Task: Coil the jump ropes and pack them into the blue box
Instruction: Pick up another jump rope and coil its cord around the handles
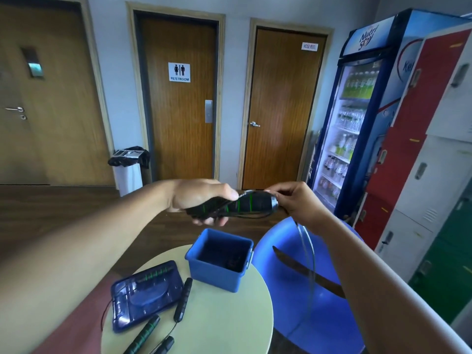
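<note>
Jump rope handles (pixel 237 204), black with green bands, are held above a round table (pixel 229 315). The left hand (pixel 199 198) is clenched round them, and the right hand (pixel 301 203) pinches the cord (pixel 307 251), which hangs toward 6 o'clock. Blue box (pixel 214 275) sits open below, with its lid (pixel 145 295) and spare handles (pixel 182 298) at its 8 o'clock.

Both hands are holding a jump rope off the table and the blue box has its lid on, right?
No. The head view shows the blue box open, its lid lying on the table beside it. The left hand and right hand do hold a jump rope off the table.
</note>
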